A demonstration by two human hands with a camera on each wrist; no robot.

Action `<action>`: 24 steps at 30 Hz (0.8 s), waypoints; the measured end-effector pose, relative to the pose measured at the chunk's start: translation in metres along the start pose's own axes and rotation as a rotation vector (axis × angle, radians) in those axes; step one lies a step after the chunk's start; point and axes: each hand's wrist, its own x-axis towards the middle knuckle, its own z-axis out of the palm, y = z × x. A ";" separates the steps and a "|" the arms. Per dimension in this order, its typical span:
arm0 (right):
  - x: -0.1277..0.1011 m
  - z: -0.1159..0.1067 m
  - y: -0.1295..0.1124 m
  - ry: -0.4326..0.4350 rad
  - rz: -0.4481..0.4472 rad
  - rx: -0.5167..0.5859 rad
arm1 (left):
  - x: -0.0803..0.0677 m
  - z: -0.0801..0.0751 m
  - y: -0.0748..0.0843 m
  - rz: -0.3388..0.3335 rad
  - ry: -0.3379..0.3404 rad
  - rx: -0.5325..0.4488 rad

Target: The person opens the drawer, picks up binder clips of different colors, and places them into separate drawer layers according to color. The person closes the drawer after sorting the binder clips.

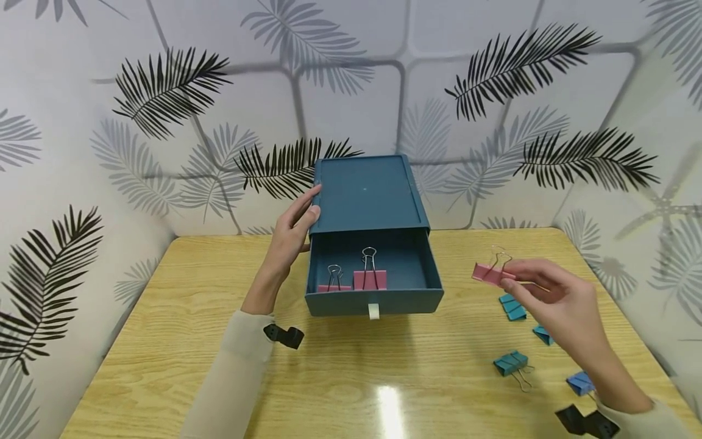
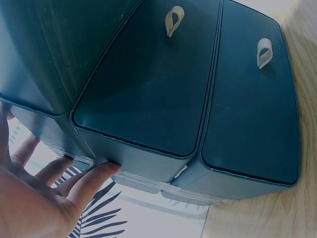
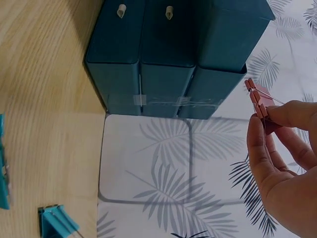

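Observation:
A dark teal drawer box [image 1: 367,195] stands at the back of the wooden table. Its top drawer [image 1: 408,302] is pulled out and holds two pink binder clips [image 1: 370,279] [image 1: 333,286]. My left hand [image 1: 296,228] rests with straight fingers against the box's left side; in the left wrist view the fingers [image 2: 94,173] press on the box [image 2: 148,84]. To the right of the drawer, my right hand [image 1: 512,277] pinches a third pink binder clip [image 1: 488,273] above the table. The right wrist view shows that clip [image 3: 257,101] between thumb and fingers [image 3: 270,139], apart from the box [image 3: 163,49].
Several teal and blue binder clips [image 1: 512,306] [image 1: 511,362] [image 1: 580,383] lie on the table [image 1: 219,366] under and near my right hand; one teal clip [image 3: 52,223] shows in the right wrist view. A leaf-patterned wall closes the back and sides.

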 end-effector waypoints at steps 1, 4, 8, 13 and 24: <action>0.001 0.001 -0.001 -0.001 -0.004 -0.001 | 0.000 0.000 -0.001 0.001 0.000 0.002; 0.004 0.005 -0.003 -0.003 -0.022 0.003 | 0.000 0.000 -0.002 0.006 0.000 0.008; 0.007 0.010 -0.007 -0.008 -0.037 0.024 | -0.002 0.001 0.002 0.010 -0.001 0.011; 0.011 0.014 -0.013 0.000 -0.005 0.032 | -0.003 0.001 0.004 0.019 -0.002 -0.003; 0.019 0.024 -0.016 -0.008 -0.074 0.143 | -0.003 0.001 0.002 0.026 -0.003 -0.006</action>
